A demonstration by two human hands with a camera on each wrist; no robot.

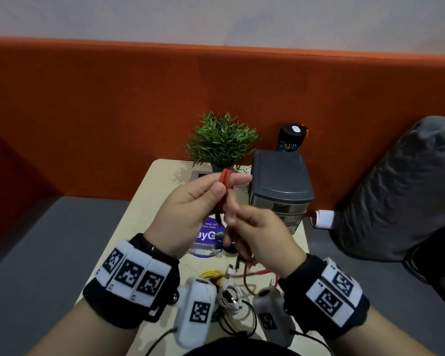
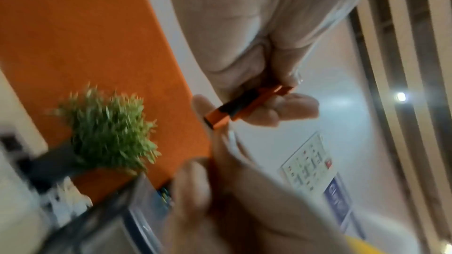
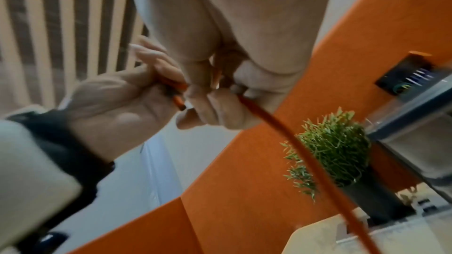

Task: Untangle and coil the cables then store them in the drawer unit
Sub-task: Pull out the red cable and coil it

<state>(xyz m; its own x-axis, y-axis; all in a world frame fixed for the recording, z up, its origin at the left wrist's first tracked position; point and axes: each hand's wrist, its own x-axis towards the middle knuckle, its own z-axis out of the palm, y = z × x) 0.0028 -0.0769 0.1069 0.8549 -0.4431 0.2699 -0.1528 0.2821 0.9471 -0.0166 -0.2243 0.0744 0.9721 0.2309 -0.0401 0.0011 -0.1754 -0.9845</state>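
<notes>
Above the small table (image 1: 149, 201), my left hand (image 1: 216, 191) holds a red cable (image 1: 225, 182) looped several times over its fingers, thumb pressed on the loops. The cable's orange-and-black plug (image 2: 244, 105) sticks out between the left fingers. My right hand (image 1: 242, 222) is just below and to the right, its fingers curled round the free red strand (image 3: 281, 138), which trails down to the table. A yellow cable (image 1: 212, 274), a white cable (image 1: 229, 294) and a black cable (image 1: 242, 322) lie tangled at the near edge. The grey drawer unit (image 1: 280, 186) stands at the back right, drawers closed.
A potted green plant (image 1: 221, 142) and a black can (image 1: 292, 137) stand behind the drawer unit against the orange partition (image 1: 113, 111). A grey bag (image 1: 401, 191) and a white roll (image 1: 324, 219) lie right of the table. A purple sticker (image 1: 208, 235) marks the tabletop.
</notes>
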